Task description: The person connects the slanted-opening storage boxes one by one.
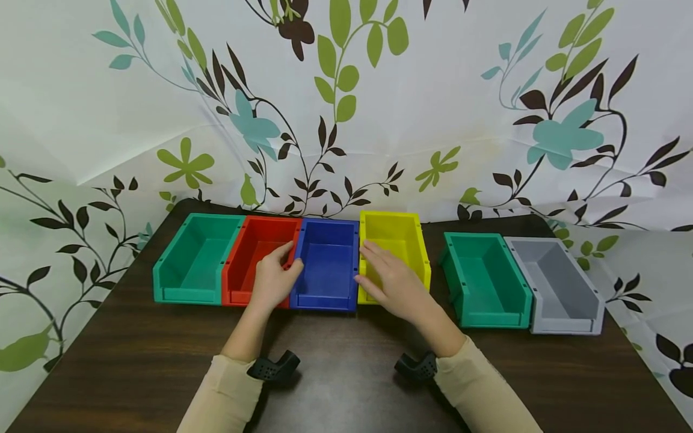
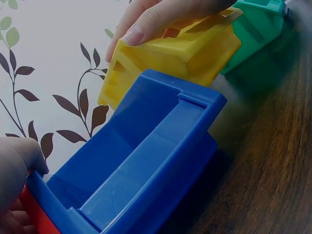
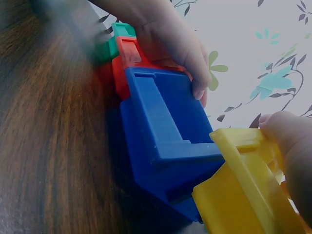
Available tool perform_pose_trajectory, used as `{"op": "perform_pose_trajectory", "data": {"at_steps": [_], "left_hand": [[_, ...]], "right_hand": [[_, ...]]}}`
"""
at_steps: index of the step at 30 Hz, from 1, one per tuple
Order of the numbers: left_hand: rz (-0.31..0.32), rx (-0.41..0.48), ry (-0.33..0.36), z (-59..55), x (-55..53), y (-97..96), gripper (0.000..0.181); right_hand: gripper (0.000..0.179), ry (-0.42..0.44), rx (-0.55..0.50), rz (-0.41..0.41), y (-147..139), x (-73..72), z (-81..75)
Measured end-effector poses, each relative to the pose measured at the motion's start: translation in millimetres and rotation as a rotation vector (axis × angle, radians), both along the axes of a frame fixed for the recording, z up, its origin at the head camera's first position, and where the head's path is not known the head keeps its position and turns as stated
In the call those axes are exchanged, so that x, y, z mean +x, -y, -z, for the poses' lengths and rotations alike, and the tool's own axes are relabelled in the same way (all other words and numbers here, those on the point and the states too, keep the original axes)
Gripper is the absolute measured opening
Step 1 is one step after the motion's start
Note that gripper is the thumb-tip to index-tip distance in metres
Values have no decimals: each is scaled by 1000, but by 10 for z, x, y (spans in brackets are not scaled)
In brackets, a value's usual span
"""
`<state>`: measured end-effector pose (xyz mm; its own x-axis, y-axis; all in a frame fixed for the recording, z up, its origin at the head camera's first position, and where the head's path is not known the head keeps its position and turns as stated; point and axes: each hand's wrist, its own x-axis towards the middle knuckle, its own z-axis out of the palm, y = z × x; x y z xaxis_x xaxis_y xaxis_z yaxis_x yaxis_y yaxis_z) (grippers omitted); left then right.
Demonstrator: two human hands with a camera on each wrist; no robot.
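Note:
My left hand (image 1: 275, 279) is at the seam between the red bin (image 1: 238, 297) and the blue bin (image 1: 325, 304). Its thumb lies over the blue rim while the other fingers reach down into the red bin, pinching the adjoining side walls. On the right, my right hand (image 1: 397, 285) grips the left side wall of the yellow bin (image 1: 391, 218), with the thumb at the rim beside the blue bin. In the left wrist view the yellow bin (image 2: 161, 58) stands just beyond the blue bin (image 2: 161, 161). All these bins show bare inner floors.
A green bin (image 1: 189, 294) touches the red bin's left side. Farther right, past a gap, another green bin (image 1: 489, 319) and a grey bin (image 1: 568, 325) stand side by side. The dark wooden table (image 1: 335, 373) meets a leaf-patterned backdrop (image 1: 455, 72) behind the row.

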<state>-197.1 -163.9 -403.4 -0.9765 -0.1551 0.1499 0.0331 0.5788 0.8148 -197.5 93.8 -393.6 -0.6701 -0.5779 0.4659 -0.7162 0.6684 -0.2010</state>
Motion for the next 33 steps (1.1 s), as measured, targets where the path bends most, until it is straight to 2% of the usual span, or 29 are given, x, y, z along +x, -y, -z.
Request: {"op": "perform_pose_trajectory", "data": {"at_steps": [33], "left_hand": [[1, 8, 15, -14, 15, -10, 50]], "right_hand": [[56, 22, 10, 20, 7, -2, 77]]}}
